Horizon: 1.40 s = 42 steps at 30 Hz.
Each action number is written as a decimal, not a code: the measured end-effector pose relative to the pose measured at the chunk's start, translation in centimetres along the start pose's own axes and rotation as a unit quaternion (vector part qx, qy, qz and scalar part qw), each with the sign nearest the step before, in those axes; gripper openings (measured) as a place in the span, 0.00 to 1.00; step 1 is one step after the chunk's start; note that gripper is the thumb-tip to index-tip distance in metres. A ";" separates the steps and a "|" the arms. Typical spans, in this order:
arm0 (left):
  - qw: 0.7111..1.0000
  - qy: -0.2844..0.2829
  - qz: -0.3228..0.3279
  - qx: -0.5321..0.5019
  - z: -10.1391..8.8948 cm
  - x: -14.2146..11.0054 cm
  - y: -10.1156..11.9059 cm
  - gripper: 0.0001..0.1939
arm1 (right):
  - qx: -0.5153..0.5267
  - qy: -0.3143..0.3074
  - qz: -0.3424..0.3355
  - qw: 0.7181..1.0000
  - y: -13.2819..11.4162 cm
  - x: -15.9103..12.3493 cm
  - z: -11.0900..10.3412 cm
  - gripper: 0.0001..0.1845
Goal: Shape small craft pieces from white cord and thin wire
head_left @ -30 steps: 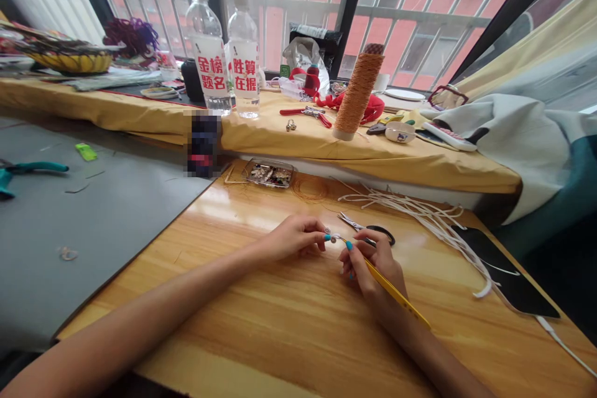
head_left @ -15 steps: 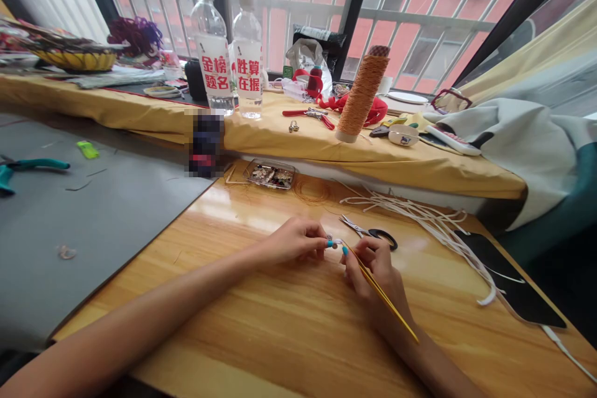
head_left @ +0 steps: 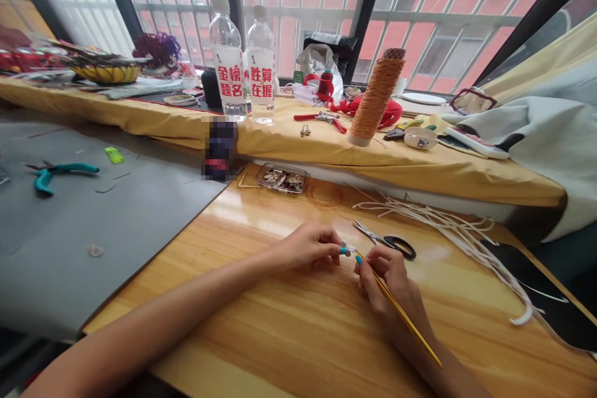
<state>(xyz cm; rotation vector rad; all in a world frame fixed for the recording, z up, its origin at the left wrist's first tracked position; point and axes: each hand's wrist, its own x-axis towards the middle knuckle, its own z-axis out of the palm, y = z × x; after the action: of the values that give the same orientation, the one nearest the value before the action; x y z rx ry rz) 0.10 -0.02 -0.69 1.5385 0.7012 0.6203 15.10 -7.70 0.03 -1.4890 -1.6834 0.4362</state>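
Near the centre of the frame, a small whitish piece [head_left: 347, 250] with rounded greyish parts is pinched between the thumb and fingers of the left hand [head_left: 317, 249]; its finer shape is too small to be made out. By the right hand [head_left: 390, 277], just to the right of it, a slim pair of yellow metal tweezers [head_left: 408, 315] is gripped like a pen, with the tips directed at the whitish piece and the far end slanted toward the lower right; whether the tips are closed on the piece cannot be told. Both hands are held over a glossy, light-brown wooden tabletop [head_left: 261, 329]. Just beyond the right hand, a pair of silver-bladed scissors with black handles [head_left: 386, 240] is laid with its blades pointed to the upper left. At the right, a loose bundle of white cords [head_left: 445, 224] is spread out, its ends partly over a flat black device [head_left: 553, 301]. Above the left hand, a clear plastic box of small mixed beads [head_left: 282, 179] is set beside a coil of thin orange-brown strand [head_left: 323, 195]. At the left, teal-handled pliers [head_left: 60, 173] and a small lime-green object [head_left: 114, 155] are seen on a grey surface [head_left: 51, 261]. Across the upper part, a ledge draped in yellow cloth [head_left: 289, 150] is topped by two clear plastic bottles [head_left: 228, 62] with red-lettered labels, a tall spool of orange cord [head_left: 379, 99] and red-handled pliers [head_left: 321, 117].
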 end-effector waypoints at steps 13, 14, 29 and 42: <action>0.999 0.009 0.018 0.029 0.0 -0.2 0.1 0.10 | 0.005 -0.021 0.011 1.000 0.2 -0.1 0.0 0.06; 0.999 0.010 0.018 0.031 0.1 -0.2 0.1 0.10 | 0.004 -0.024 0.013 1.000 0.1 -0.1 0.0 0.06; 0.996 0.016 0.018 0.087 0.3 -0.7 0.2 0.09 | -0.060 -0.027 -0.054 0.996 0.4 -0.1 0.3 0.04; 0.991 0.036 0.009 0.128 0.5 -0.8 0.7 0.09 | -0.056 -0.053 -0.053 0.996 0.0 0.1 0.0 0.04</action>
<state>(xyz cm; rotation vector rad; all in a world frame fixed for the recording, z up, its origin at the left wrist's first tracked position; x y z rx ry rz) -0.03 -0.95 0.02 1.7671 0.8478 0.6198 15.04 -7.61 0.07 -1.4695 -1.8889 0.3749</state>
